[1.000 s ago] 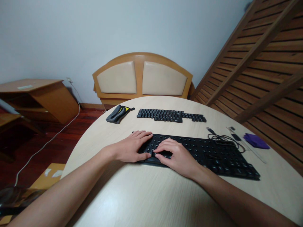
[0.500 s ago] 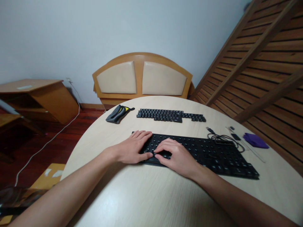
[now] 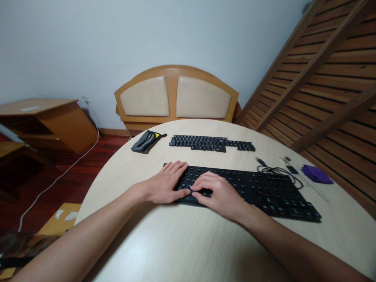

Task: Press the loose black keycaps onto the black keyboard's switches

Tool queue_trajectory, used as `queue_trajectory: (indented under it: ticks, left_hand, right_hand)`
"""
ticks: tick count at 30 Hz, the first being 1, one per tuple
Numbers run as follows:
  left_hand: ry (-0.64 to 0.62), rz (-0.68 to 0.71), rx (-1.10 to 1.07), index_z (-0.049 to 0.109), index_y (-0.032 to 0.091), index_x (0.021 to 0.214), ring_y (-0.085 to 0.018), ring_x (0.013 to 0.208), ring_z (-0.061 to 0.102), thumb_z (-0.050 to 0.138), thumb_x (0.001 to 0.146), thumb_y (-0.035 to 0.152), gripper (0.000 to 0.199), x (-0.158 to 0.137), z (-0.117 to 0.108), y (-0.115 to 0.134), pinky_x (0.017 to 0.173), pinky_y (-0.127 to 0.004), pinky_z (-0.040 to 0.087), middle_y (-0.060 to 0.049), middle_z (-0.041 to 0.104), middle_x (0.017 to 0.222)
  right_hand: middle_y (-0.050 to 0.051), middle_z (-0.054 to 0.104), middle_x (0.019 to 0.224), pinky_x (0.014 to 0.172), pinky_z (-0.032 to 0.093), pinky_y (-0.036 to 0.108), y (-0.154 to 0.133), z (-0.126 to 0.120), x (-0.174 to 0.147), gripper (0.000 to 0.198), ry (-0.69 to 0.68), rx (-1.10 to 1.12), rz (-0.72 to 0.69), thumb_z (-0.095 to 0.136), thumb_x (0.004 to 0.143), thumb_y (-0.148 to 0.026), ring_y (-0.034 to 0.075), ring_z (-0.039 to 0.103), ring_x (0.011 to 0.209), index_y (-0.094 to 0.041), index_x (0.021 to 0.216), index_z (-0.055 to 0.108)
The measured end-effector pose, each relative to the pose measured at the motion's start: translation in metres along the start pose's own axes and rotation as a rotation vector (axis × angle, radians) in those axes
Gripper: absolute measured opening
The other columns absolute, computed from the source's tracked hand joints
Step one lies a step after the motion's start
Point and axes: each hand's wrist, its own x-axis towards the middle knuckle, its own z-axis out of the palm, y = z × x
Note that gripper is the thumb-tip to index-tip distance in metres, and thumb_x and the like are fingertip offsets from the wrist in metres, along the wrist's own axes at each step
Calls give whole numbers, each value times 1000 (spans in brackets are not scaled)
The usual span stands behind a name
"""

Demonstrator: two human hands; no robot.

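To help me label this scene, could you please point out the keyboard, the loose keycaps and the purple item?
Keyboard (image 3: 251, 188), head view: its black top, near the middle.
Loose keycaps (image 3: 204, 143), head view: middle of the larger block.
Purple item (image 3: 317, 174), head view: its upper surface.

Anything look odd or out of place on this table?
Yes: black keycaps appear laid in rows on the table, beyond the keyboard, which looks largely stripped. That's odd because they normally sit on it. I see nothing spilled.
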Motion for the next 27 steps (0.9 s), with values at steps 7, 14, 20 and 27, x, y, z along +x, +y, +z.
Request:
queue_trajectory:
  ticks: [7,14,20,27]
  left_hand:
    - [-34,-27,-8,14,7,157,-36,152,9,42,95,62,88,0,-2,3,122,-54,10,-22,12,164]
    - [-28,-19,1,13,6,157,-36,152,10,44,94,60,88,1,-1,2,122,-55,11,-22,13,164]
    - [-16,-8,-11,14,7,156,-37,152,12,45,94,61,88,1,-1,1,121,-56,12,-22,15,164]
    - [-4,-9,-30,17,8,156,-37,152,13,48,94,60,87,1,0,0,122,-55,11,-22,18,163]
  right_hand:
    - [4,77,93,85,54,36,-6,0,0,9,1,-24,-3,68,87,-16,20,67,92,-22,85,75]
    - [4,77,91,84,54,33,-8,1,2,11,-13,-41,9,68,86,-13,20,68,89,-21,84,75]
    - [4,77,93,81,54,31,-10,-2,2,13,-49,-103,-45,66,88,-14,19,69,87,-20,86,76]
    - [2,77,91,82,54,32,-9,-3,4,15,-85,-84,-56,64,88,-13,19,70,87,-21,85,76]
